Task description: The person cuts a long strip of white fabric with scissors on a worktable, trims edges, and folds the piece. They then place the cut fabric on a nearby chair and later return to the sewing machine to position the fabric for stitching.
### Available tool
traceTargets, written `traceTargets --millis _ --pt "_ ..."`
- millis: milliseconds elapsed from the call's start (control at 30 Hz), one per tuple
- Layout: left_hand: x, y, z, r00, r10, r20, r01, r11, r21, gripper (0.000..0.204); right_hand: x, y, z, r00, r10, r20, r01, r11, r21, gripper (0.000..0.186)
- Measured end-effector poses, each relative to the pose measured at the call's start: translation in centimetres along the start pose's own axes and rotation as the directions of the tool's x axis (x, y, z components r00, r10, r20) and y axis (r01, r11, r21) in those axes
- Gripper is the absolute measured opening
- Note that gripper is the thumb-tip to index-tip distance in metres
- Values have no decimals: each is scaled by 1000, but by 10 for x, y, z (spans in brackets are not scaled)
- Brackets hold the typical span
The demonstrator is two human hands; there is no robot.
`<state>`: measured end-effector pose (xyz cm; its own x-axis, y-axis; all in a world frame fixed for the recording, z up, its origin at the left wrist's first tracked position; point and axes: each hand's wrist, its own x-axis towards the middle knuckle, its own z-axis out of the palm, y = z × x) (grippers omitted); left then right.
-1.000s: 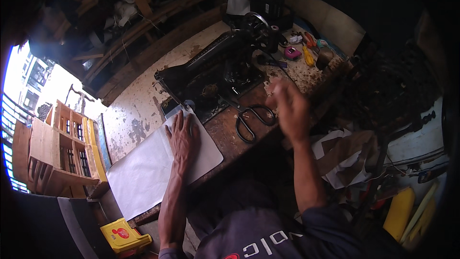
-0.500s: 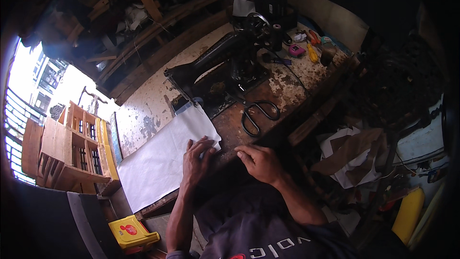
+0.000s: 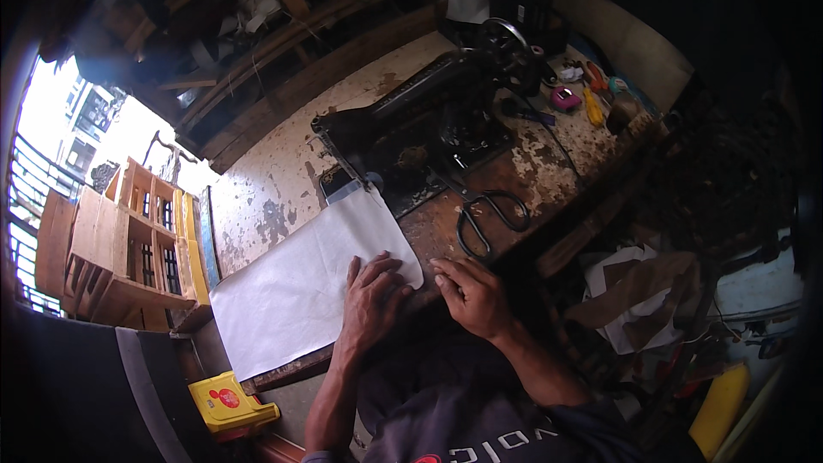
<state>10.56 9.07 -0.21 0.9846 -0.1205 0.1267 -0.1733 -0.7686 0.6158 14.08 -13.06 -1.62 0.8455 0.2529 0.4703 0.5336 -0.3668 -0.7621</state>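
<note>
A white sheet (image 3: 296, 291), cloth or paper, lies across the front left of the worn table, its far end at the needle end of a black sewing machine (image 3: 403, 99). My left hand (image 3: 373, 296) rests on the sheet's near right part, fingers stretched out over it. Just right of the sheet's edge, my right hand (image 3: 471, 296) is at the table's front edge with its fingers curled in and the thumb against them; what they hold, if anything, is hidden. Black-handled scissors (image 3: 489, 214) lie beyond my right hand, beside the machine.
At the table's far right lie a pink tape measure (image 3: 565, 99), a yellow-handled tool (image 3: 593, 108) and other small items. A wooden rack (image 3: 141, 249) and a yellow container (image 3: 231, 403) stand at the left. Brown and white scraps (image 3: 639, 296) heap at the right.
The view has shifted, so the machine and scissors appear farther right. The sheet's right end reaches farther right with my left hand on it; my right hand is closer to its edge.
</note>
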Motion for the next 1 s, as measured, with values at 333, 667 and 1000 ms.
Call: traceTargets --millis 333,667,1000 --pt "2 4 -16 995 -70 -73 58 985 -163 8 -6 -16 2 960 -147 237 207 944 -256 33" --pt "0 22 -11 991 127 29 -130 983 132 11 -25 -9 -3 945 -154 290 246 918 -313 32" --pt "-10 6 6 989 145 -2 -143 974 174 18 -38 0 -4 955 -158 251 221 944 -247 34"
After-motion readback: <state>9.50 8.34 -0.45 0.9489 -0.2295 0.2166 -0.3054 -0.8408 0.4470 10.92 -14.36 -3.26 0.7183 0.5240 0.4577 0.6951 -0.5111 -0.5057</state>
